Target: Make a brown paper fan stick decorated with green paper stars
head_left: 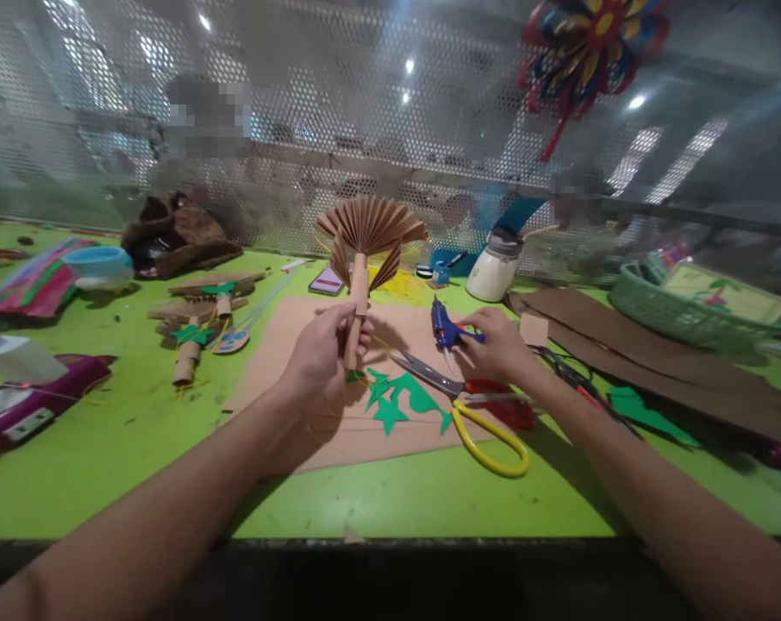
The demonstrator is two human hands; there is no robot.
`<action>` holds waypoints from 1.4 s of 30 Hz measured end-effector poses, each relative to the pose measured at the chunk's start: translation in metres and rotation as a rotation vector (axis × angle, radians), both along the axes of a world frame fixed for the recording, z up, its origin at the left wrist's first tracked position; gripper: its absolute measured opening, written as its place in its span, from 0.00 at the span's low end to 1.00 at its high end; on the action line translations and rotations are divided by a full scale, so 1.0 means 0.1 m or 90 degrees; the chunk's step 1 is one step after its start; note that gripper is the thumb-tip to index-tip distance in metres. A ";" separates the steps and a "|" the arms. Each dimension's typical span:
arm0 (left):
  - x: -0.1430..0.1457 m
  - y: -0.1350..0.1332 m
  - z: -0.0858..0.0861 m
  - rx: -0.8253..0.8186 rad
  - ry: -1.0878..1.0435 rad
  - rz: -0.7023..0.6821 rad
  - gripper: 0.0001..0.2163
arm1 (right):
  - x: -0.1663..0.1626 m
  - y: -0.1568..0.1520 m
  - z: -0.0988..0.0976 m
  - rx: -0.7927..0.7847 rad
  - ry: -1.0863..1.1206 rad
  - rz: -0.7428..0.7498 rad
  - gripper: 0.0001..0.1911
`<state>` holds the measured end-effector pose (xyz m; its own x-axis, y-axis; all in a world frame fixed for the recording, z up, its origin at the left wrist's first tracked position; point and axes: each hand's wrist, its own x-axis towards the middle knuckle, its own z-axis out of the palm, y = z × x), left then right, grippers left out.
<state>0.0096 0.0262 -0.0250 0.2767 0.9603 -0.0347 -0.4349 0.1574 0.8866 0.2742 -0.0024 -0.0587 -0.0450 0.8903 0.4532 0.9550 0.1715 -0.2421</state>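
My left hand (326, 349) is closed round the rolled stem of a brown paper fan (371, 228), which stands upright with a wide pleated top and two smaller pleated pieces at its sides. At the right, the fingers of my right hand (497, 343) are wrapped on a blue glue gun (443, 328), its body tilted over the paper. Green paper cut-outs (390, 405), one star-shaped, lie on the brown paper sheet (287, 345) between my hands. Yellow-handled scissors (490, 440) rest there too, partly over a red-handled tool (503, 404).
Finished-looking paper figures (193, 336) and a purple power strip (41, 405) lie at the left, near a blue bowl (99, 263). A white jar (494, 267) stands behind. Dark brown sheets (662, 362) and a green basket (701, 319) occupy the right. A perforated metal screen (339, 112) bounds the table's back.
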 end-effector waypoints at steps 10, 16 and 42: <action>-0.04 0.13 -0.04 0.067 0.037 0.062 0.07 | -1.10 -0.70 0.18 -0.116 -0.225 0.331 0.10; -0.03 0.15 -0.09 0.059 0.037 0.041 0.06 | -1.20 -0.69 -0.03 -0.038 -0.283 0.290 0.11; 0.00 0.02 -0.01 0.048 0.090 0.042 0.08 | -1.08 -0.54 -0.03 -0.262 0.024 0.229 0.12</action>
<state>0.0095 0.0283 -0.0260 0.2107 0.9775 0.0045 -0.3118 0.0628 0.9481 0.1665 -0.0564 -0.0621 -0.3702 0.9256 0.0785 0.8424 0.3702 -0.3916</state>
